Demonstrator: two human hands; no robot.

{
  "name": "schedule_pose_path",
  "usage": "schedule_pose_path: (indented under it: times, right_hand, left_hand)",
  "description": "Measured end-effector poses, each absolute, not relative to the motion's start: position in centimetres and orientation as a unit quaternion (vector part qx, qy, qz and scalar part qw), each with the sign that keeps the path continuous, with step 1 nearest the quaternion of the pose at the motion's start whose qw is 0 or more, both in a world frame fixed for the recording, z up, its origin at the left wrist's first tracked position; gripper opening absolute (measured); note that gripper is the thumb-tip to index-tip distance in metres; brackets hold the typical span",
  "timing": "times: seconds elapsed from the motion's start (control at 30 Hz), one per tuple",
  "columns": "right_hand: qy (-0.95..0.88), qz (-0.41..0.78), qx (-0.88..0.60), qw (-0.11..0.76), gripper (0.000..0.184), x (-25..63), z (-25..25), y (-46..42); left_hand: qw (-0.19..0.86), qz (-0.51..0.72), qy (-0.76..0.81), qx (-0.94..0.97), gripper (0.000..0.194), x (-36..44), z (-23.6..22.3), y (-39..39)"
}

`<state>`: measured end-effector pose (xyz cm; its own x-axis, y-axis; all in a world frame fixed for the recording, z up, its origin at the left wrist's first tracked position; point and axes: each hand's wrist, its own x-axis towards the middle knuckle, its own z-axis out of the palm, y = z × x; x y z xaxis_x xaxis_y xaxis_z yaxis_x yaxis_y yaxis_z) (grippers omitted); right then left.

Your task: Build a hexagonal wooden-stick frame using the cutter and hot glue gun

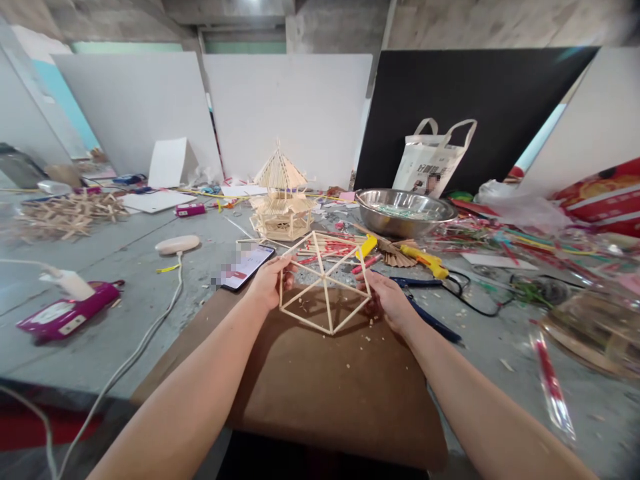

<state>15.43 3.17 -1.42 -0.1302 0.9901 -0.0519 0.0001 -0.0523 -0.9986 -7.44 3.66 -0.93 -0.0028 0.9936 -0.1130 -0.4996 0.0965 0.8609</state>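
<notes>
Between my two hands is a six-sided frame of thin wooden sticks (325, 293), its spokes meeting at the centre. My left hand (273, 277) is closed on its left edge; my right hand (383, 293) grips the right edge. The frame is tilted above a brown board (330, 380) strewn with small wood crumbs. Just left of my left hand lies a phone (247, 265) with its screen lit. Beyond the frame stands a small stick-built pavilion (281, 193) with a pointed roof. Dark blue-handled pliers (435, 321) lie beside my right hand.
A yellow glue gun (425, 260) with a black cord lies at right. Behind it stand a steel basin (406, 212) and a white bag (430, 160). A purple power strip (70, 310), a white charger puck (177, 245) and a stick pile (70, 213) occupy the left.
</notes>
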Motion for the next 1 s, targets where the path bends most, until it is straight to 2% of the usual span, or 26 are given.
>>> schedule_pose_path:
  times: [0.2, 0.63, 0.87, 1.0]
  right_hand:
    - [-0.526, 0.582, -0.477, 0.397, 0.024, 15.2, -1.3, 2.7]
    - [-0.461, 0.628, -0.454, 0.432, 0.022, 15.5, -0.8, 2.9]
    - [-0.380, 0.670, -0.452, 0.450, 0.015, 15.9, 0.0, 3.0]
    - [-0.361, 0.684, -0.444, 0.453, 0.018, 16.0, 0.2, 3.1]
  left_hand:
    - [0.625, 0.604, 0.385, 0.310, 0.015, -7.3, -1.0, 3.5]
    - [0.681, 0.552, 0.364, 0.314, 0.019, -6.8, -0.7, 2.9]
    - [0.689, 0.555, 0.334, 0.324, 0.040, -6.7, -0.2, 2.9]
    - [0.691, 0.565, 0.312, 0.326, 0.032, -6.7, -0.1, 2.9]
